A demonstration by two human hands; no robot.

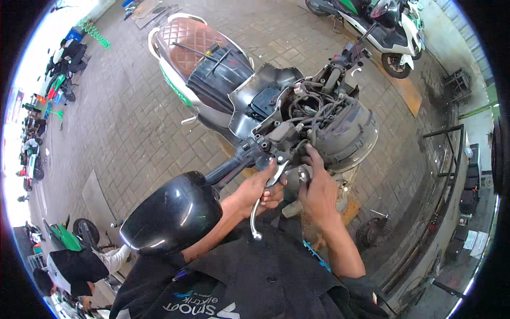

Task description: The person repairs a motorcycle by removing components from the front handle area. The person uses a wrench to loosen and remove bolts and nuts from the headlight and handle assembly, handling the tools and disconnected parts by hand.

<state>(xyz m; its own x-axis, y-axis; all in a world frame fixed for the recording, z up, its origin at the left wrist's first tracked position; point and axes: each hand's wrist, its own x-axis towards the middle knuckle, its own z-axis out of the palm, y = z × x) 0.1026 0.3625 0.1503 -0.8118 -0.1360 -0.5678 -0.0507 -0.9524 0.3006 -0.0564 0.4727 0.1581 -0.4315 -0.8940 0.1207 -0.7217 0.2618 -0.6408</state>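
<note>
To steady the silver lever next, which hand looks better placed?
Probably the left hand: it is closed around the silver lever. The right hand sits farther right, at a shiny rounded metal piece.

Soft daylight fills the place – at the far left it is so bright that things wash out to white. White shine sits on the black mirror (167,212) and the silver lever (253,218). Straight lines bend near the round edge, and all 4 corners are black. The middle looks sharp – the far bikes (37,166) look fuzzy
</note>
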